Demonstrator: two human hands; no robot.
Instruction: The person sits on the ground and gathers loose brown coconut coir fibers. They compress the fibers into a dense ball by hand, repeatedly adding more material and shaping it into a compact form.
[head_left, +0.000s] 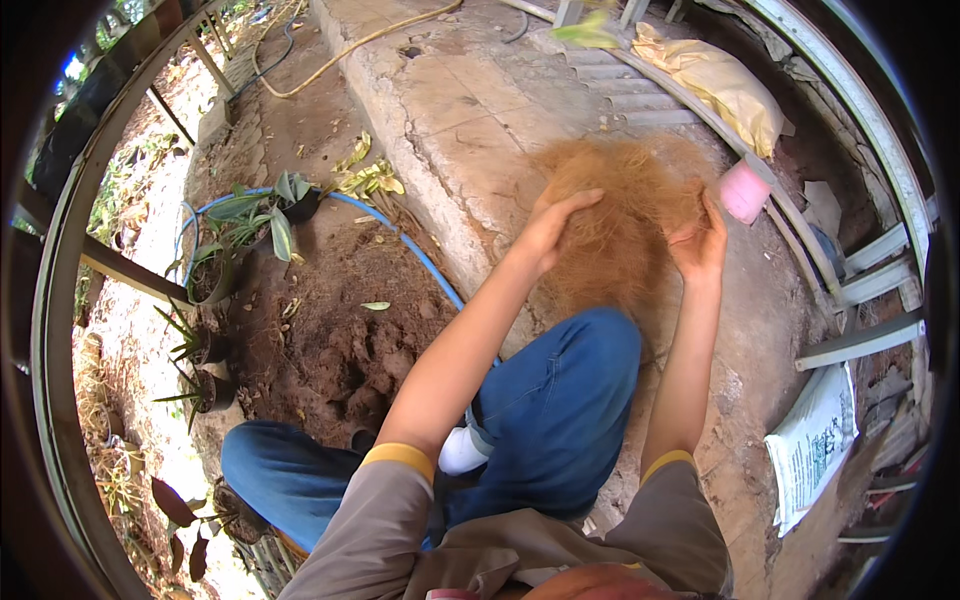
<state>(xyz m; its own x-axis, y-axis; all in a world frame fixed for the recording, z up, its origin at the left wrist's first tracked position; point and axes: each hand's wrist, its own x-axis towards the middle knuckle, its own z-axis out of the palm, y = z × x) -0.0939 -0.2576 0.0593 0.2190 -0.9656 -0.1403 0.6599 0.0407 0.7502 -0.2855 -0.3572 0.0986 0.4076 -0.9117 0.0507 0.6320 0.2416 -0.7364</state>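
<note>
A loose, shaggy mass of brown coconut fibre (615, 225) is in front of my knees, over the concrete ledge. My left hand (551, 229) holds it from the left, with some fingers buried in the strands. On the other side, my right hand (697, 236) has its palm turned inward and holds a thinner tuft of the fibre. Strands span the gap between both hands. Beyond my right hand stands a pink roll of twine or ribbon (744, 191).
A blue hose (431, 270) crosses the soil on the left, near several potted plants (281, 202). A yellow sack (712, 82) lies at the back right. Metal rails (862, 337) and a printed white bag (814, 450) are on the right.
</note>
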